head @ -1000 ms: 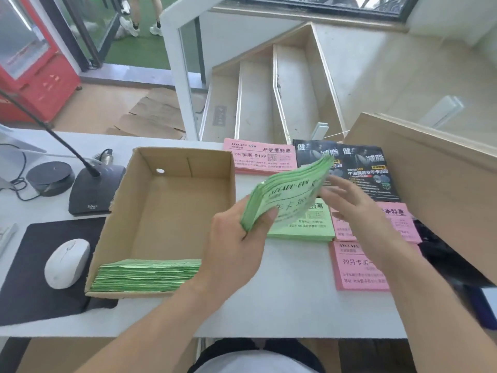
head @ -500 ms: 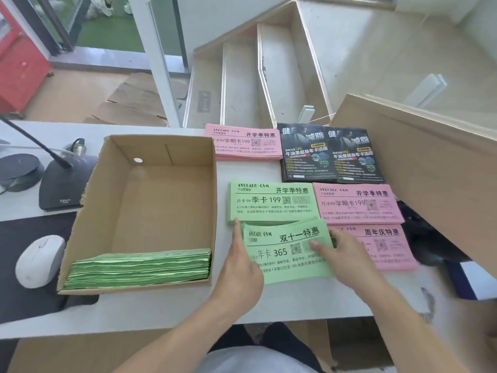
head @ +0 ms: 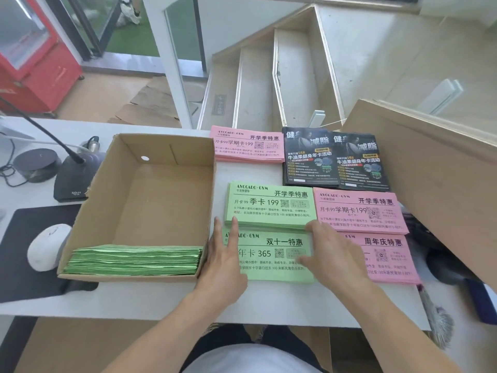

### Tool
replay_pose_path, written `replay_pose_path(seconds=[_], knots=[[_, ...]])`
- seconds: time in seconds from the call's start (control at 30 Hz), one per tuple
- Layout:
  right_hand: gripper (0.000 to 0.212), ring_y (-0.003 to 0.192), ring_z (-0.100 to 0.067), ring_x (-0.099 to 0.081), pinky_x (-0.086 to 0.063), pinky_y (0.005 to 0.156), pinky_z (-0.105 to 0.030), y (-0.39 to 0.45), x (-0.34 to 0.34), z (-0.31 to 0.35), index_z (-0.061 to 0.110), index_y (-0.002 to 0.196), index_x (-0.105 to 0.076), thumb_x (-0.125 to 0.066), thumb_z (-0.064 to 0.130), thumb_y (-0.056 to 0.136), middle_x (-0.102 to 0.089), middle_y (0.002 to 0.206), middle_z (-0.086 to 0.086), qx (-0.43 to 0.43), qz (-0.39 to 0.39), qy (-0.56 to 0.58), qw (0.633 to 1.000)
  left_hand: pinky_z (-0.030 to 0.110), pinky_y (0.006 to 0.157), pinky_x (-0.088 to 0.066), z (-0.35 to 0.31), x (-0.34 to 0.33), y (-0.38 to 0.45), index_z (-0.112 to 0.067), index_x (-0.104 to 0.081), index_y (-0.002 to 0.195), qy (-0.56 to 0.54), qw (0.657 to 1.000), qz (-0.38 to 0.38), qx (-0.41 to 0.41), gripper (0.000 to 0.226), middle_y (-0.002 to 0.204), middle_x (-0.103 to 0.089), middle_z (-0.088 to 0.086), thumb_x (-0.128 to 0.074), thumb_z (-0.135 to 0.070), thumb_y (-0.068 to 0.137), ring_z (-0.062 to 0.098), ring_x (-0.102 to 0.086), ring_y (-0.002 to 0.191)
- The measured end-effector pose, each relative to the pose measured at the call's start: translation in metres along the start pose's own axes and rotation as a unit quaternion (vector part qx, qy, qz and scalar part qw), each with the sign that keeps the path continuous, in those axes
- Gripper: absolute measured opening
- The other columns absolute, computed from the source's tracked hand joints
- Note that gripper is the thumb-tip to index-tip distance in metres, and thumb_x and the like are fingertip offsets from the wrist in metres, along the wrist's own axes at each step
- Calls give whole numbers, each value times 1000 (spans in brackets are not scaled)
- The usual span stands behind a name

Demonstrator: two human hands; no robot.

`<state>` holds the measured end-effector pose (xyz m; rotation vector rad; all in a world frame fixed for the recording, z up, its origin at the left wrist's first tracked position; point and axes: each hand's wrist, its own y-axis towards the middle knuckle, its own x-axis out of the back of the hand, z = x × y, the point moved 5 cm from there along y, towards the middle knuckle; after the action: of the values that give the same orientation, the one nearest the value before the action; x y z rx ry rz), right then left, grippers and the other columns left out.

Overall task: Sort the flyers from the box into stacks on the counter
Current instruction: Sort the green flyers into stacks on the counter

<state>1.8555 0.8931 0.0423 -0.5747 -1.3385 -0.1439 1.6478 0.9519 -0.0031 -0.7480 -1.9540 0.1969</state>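
- Counter [head: 166, 297]: white top, carries every item below.
- Cardboard box [head: 161, 189]: open, left of centre; a stack of green flyers [head: 134, 258] lies along its near wall, the rest of its floor bare.
- Near green stack [head: 274, 258]: flat on the counter just right of the box, headed 年卡 365.
- Far green stack [head: 269, 204]: directly behind it, edges touching, headed 季卡 199.
- Pink stacks: one [head: 360, 214] right of the far green stack, one [head: 387, 257] right of the near green stack, one [head: 248, 144] at the counter's far edge.
- Black flyers [head: 333, 160]: two side by side, behind the right-hand pink stack.
- Left hand [head: 223, 262]: open and flat, fingers spread, pressed on the near green stack's left edge; grips nothing.
- Right hand [head: 330, 254]: open, palm down over the same stack's right end, hiding part of the neighbouring pink sheet.
- Wooden board [head: 435, 184]: slants over the right of the counter, overhanging the pink stacks' right edge.
- Left of box: white mouse [head: 47, 246] on a dark mat [head: 24, 254], microphone base [head: 72, 179], round black puck [head: 37, 164].
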Motion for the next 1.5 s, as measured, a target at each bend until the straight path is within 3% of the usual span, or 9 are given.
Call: replay_pose_path(seconds=[0.13,0.23,0.47,0.67,0.8,0.87,0.97,1.23,1.5], knots=[[76,138,-18,-31,-23,118,-36,-1,-16,9,36,143,-42,-81,46,79,-35,150,8,166,72,-50,982,40,120,-29,-2,-5,-2,-34,26,154,32,999,22,17,117,157,40,1,-49,15,79,31,12,153],[72,145,-19,-23,-14,123,-40,0,-29,13,36,143,-41,-77,27,82,-27,159,4,220,88,-81,968,39,121,-24,-5,-7,-2,-33,23,156,35,999,-4,16,114,160,35,1,-47,16,81,32,7,154],[61,132,-19,-35,-26,115,-36,5,-38,6,33,132,-49,-71,13,79,-40,146,4,235,61,-80,967,28,107,-38,-18,-10,-2,-35,20,156,29,998,-59,0,112,165,18,0,-45,17,81,27,-13,149],[57,133,-14,-34,-26,115,-34,6,-21,8,38,135,-49,-75,47,85,-44,143,13,240,82,-45,966,26,110,-35,-27,-2,-13,-40,21,155,-1,997,-77,-25,114,163,25,-8,-51,12,83,21,-1,154],[31,122,-9,-49,-36,104,-30,18,25,17,37,129,-57,-62,40,98,-58,127,18,210,-11,52,976,3,110,-15,-43,58,-46,-40,-15,156,-78,962,-217,-146,90,163,-16,-16,-61,0,90,-2,-20,148],[21,111,-9,-57,-44,94,-30,24,48,32,35,118,-63,-64,32,98,-64,113,19,201,-72,136,967,8,114,-21,-28,97,-60,-25,-42,150,-116,927,-318,-161,70,153,-40,-13,-62,3,89,-2,-34,142],[16,99,-8,-59,-48,86,-33,27,62,81,34,109,-64,-67,27,95,-65,102,19,237,-90,213,944,25,115,-33,25,136,-59,-18,-51,142,-123,911,-385,-86,60,140,-53,-8,-66,1,87,6,-46,133],[50,133,-18,-51,-43,108,-38,4,5,243,28,143,-54,-57,50,99,-59,143,4,395,154,95,901,49,119,-26,126,143,-34,-17,-70,118,0,939,-342,45,35,121,-70,2,-49,-35,95,23,-51,131],[46,110,-19,-64,-52,92,-33,23,-20,263,29,130,-64,-60,58,95,-72,123,6,330,286,66,897,38,111,-37,137,147,-43,-21,-70,115,-124,900,-417,25,25,118,-64,-11,-57,-15,94,12,-50,129]])
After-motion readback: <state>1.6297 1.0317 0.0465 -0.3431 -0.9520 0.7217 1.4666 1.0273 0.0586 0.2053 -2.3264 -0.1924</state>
